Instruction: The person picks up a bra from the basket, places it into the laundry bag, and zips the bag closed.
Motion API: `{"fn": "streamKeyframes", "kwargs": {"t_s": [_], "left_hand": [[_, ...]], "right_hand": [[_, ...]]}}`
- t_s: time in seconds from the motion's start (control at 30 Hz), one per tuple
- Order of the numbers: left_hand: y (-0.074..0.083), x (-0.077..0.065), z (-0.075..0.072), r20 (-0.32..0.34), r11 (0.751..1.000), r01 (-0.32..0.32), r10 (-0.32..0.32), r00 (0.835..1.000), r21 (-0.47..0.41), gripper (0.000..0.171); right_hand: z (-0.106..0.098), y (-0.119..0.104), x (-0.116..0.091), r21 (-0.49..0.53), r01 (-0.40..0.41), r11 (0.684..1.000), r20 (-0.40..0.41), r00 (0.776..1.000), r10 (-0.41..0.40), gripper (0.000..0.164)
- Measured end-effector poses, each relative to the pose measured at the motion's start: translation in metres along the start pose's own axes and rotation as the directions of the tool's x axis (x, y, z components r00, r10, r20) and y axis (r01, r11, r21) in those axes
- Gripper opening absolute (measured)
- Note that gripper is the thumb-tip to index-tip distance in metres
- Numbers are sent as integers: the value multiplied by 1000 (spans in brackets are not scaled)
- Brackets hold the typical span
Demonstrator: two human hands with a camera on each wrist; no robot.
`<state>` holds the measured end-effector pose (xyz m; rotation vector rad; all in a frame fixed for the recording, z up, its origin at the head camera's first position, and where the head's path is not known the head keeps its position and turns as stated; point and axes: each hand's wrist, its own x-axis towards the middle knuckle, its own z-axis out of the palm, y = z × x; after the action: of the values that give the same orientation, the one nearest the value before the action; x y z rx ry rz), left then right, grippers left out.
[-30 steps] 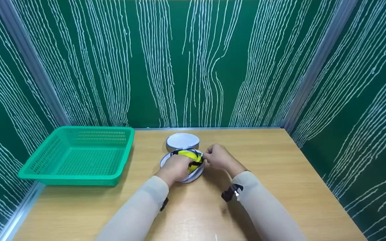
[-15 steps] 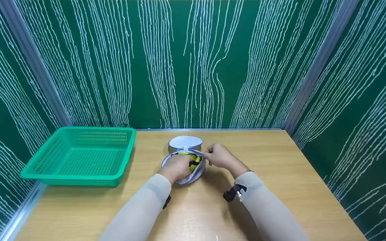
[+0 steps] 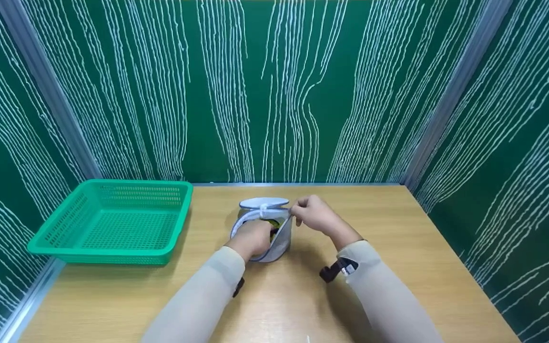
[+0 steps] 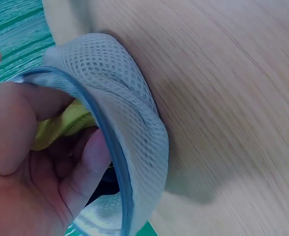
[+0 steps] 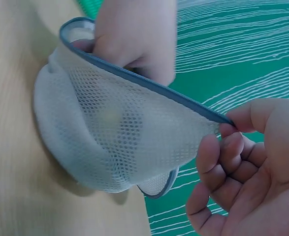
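- Mesh bag: pale mesh with a blue-grey edged rim. It stands open on the wooden counter, near the middle, to the right of the green basket and well apart from it.
- Lid: round, pale, with a dark edging. It is open, lies on the back-wall side of the bag and is joined to it by a short strip.
- Yellow item: located inside the bag and only partly visible; a black part shows beside the hand.
- Left hand: inserted through the mouth of the bag. The fingers curl and grasp the yellow item, which shows between the thumb and the other fingers; some fingertips are hidden.
- Right hand: at the right side of the bag. The fingers pinch the rim and hold it drawn out to a taut point; the remaining fingers curl loosely below the pinch.
- Forearms: both wear light sleeves. A black device is mounted at the right wrist.
- Green basket: perforated plastic, rectangular, positioned at the left rear of the counter.
- Back wall: green with white wavy lines, bordered by grey posts.
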<state>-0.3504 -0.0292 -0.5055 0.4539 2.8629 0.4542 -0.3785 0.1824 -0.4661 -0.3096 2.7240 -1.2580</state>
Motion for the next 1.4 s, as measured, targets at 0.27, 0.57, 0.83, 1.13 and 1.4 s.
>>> {"fn": "streamKeyframes", "kwargs": {"t_s": [0.27, 0.57, 0.83, 1.13, 1.4], "left_hand": [[-3, 2, 2, -11, 1000, -11, 11, 1000, 2, 11], [-1, -10, -9, -34, 980, 24, -31, 999, -196, 26], [-31, -22, -29, -256, 900, 29, -155, 954, -435, 38], [-58, -25, -16, -198, 862, 260, -373, 906, -436, 35], [-58, -24, -12, -183, 836, 204, -338, 923, -510, 43]], "right_hand": [[-6, 4, 2, 80, 21, 997, -23, 1000, -19, 23], [3, 21, 9, 128, -12, 992, -38, 999, 17, 25], [-1, 30, 12, 116, -38, 992, -37, 998, 43, 24], [1, 18, 7, 15, -53, 998, -134, 990, 55, 19], [34, -32, -11, -236, 351, 906, 41, 935, -352, 16]]}}
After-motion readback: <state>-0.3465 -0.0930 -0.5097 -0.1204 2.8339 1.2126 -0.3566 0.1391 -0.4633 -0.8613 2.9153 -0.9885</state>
